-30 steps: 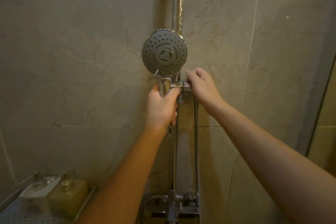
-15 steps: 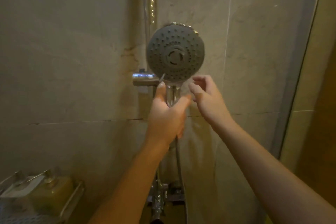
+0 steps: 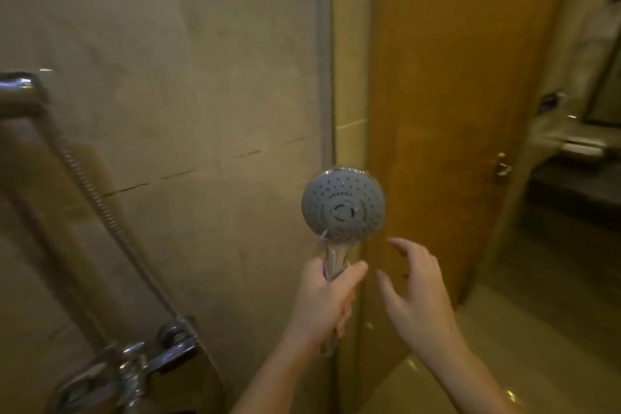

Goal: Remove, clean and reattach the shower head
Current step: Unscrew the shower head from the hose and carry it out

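The round grey shower head (image 3: 342, 205) with its chrome handle is off its wall holder and stands upright in the air, spray face toward me. My left hand (image 3: 324, 304) grips the handle just below the head. My right hand (image 3: 416, 299) hovers to the right of the handle, fingers spread and relaxed, touching nothing. The ribbed metal hose (image 3: 100, 208) curves down the wall at left toward the chrome mixer tap (image 3: 134, 366). The empty chrome holder (image 3: 20, 94) shows at the far left edge.
Beige tiled wall fills the left half. A glass shower screen edge (image 3: 327, 77) runs vertically behind the head. Beyond it stand a wooden door (image 3: 453, 111) with a metal handle (image 3: 502, 166) and a dark counter (image 3: 571, 185) at far right.
My left hand has carried the shower head away from the holder, to the right and lower. My view swung right toward the door. The right hand let go of the holder and opened.
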`<state>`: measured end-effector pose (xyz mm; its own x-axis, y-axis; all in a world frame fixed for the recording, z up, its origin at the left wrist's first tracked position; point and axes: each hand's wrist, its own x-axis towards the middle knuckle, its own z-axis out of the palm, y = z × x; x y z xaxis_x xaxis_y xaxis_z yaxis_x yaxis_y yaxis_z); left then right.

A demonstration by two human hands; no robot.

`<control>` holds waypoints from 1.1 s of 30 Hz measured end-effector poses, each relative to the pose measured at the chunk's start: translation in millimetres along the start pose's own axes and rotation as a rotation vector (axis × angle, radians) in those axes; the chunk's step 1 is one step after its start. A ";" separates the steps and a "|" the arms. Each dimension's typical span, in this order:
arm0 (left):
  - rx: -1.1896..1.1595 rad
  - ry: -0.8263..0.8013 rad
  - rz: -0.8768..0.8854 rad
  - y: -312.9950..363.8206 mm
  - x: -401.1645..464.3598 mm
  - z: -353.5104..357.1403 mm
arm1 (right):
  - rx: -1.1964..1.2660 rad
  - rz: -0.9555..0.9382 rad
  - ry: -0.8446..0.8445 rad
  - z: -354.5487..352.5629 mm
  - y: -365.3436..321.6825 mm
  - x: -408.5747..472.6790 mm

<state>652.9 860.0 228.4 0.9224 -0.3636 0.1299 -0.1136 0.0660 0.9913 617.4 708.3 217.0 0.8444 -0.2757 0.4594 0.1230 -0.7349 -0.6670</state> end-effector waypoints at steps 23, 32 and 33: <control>-0.015 -0.975 -0.325 -92.1 -117.4 99.1 | -0.472 0.807 0.574 -32.3 1.1 -296.3; -0.008 -1.282 -0.360 -87.5 -232.1 143.0 | -0.555 1.073 0.781 -63.3 -50.4 -416.8; -0.003 -1.308 -0.367 -87.7 -245.7 146.5 | -0.561 1.096 0.797 -65.0 -55.1 -430.7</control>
<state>382.1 807.4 112.4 -0.1236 -0.9689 -0.2142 0.0625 -0.2230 0.9728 213.1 827.2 94.0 -0.1489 -0.9676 0.2038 -0.7482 -0.0245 -0.6631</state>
